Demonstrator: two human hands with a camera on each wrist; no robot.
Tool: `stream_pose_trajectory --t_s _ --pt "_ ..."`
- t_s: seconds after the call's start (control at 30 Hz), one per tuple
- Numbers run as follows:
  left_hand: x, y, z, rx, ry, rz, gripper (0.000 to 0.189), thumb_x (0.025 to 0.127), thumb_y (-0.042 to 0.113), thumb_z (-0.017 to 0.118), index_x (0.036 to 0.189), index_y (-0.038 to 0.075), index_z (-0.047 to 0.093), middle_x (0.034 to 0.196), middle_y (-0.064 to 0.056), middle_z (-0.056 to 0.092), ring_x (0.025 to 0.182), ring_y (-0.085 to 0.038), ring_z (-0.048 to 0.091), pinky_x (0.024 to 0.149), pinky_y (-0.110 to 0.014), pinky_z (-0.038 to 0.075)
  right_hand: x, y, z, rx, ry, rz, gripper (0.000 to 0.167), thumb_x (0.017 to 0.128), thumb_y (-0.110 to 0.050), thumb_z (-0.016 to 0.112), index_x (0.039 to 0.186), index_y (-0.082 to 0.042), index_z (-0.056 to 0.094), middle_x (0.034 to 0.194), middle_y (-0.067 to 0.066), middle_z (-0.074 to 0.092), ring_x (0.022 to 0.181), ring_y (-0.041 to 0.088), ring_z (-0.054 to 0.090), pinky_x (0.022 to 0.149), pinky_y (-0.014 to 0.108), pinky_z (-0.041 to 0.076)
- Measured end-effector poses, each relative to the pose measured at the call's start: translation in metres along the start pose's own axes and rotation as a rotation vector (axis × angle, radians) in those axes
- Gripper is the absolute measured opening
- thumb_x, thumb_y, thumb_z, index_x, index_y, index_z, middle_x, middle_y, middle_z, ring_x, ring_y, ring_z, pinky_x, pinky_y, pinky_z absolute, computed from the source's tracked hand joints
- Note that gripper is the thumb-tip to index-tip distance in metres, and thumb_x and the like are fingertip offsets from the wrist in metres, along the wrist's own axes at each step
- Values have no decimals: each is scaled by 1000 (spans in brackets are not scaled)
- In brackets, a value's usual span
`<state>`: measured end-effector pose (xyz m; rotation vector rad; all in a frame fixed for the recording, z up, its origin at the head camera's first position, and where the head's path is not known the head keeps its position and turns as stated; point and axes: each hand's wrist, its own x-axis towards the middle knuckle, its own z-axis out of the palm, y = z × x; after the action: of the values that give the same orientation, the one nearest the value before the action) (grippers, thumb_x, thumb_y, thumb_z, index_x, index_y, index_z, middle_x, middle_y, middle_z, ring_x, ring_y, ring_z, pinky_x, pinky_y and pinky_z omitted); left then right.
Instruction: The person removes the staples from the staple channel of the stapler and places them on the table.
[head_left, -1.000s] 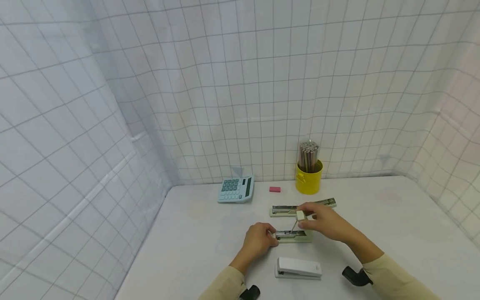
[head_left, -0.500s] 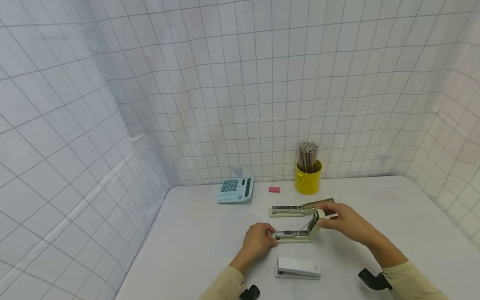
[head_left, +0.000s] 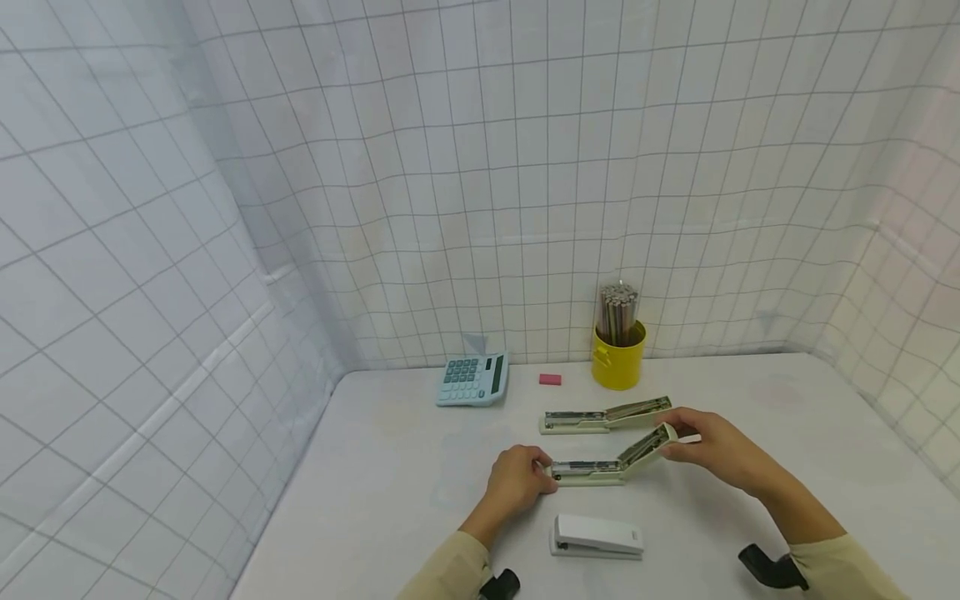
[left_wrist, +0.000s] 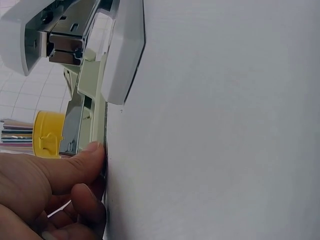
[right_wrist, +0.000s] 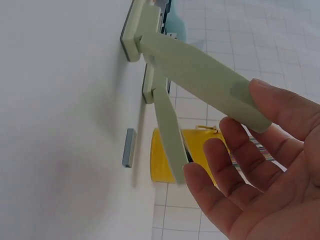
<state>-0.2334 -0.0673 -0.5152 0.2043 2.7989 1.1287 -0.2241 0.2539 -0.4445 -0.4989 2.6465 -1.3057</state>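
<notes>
A pale green stapler [head_left: 587,480] lies on the table, its top arm [head_left: 645,447] swung back to the right. My left hand [head_left: 517,481] grips the front end of its base, the thumb [left_wrist: 89,159] on the near side. My right hand [head_left: 712,446] pinches the tip of the raised arm [right_wrist: 207,80] between thumb and fingers. Behind it lies a second pale green stapler [head_left: 573,429], also unfolded. A white stapler [head_left: 597,536], folded down, lies nearer the front; in the left wrist view that white stapler [left_wrist: 124,55] partly covers the green one.
At the back stand a yellow cup [head_left: 617,367] holding a bundle of pencils [head_left: 617,312], a pink eraser [head_left: 550,379] and a light blue calculator [head_left: 471,380]. A small grey block [right_wrist: 129,148] shows in the right wrist view. Gridded sheets enclose the table.
My right hand has moved right with the near green stapler's arm, which has swung from over the base to a shallow slant. The left hand has stayed put.
</notes>
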Motion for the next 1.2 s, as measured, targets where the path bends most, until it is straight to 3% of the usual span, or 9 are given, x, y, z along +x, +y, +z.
stream_pose_trajectory --t_s 0.23,0.53,0.67,0.83,0.97,1.07,1.2 --pt "1 -1 0 -22 -4 1 25 77 13 89 97 11 76 69 6 57 64 -12 50 61 -29 41 -10 19 -6 5 -16 40 45 92 -23 75 129 -1 61 120 9 67 115 30 60 82 31 54" --pt "2 -4 3 -30 0 -5 25 77 15 89 98 12 76 69 7 57 64 -11 50 60 -28 40 -17 47 -3 -12 -48 144 51 89 -20 77 131 3 62 101 6 67 91 19 60 72 29 52" --pt "2 -3 2 -38 -5 -14 25 77 15 89 98 12 76 70 7 58 65 -11 50 61 -28 40 -16 47 -4 -46 -35 142 51 88 -19 78 131 3 63 100 6 67 87 18 59 69 29 51" --pt "1 -3 2 -48 -2 -13 25 76 13 89 98 11 76 69 6 58 65 -12 50 61 -29 40 -20 31 -11 -182 -3 119 62 87 -24 79 137 5 57 118 19 67 97 29 63 72 38 54" --pt "1 -3 4 -49 -5 -5 25 77 13 89 98 11 76 70 6 58 65 -12 50 61 -29 40 -24 4 -15 -256 105 92 64 90 -31 77 140 3 55 132 23 62 107 36 64 75 45 55" --pt "1 -3 5 -48 -3 5 25 77 13 89 98 11 76 70 7 58 65 -11 50 61 -29 40 -18 -13 -9 -195 132 51 53 95 -33 72 136 -1 60 122 14 67 101 27 65 74 38 54" --pt "1 -3 2 -42 4 9 25 77 13 89 98 11 76 69 7 57 64 -11 49 61 -29 40 2 -26 11 -58 24 19 42 99 -30 67 130 -2 65 103 4 68 87 18 61 69 31 53"
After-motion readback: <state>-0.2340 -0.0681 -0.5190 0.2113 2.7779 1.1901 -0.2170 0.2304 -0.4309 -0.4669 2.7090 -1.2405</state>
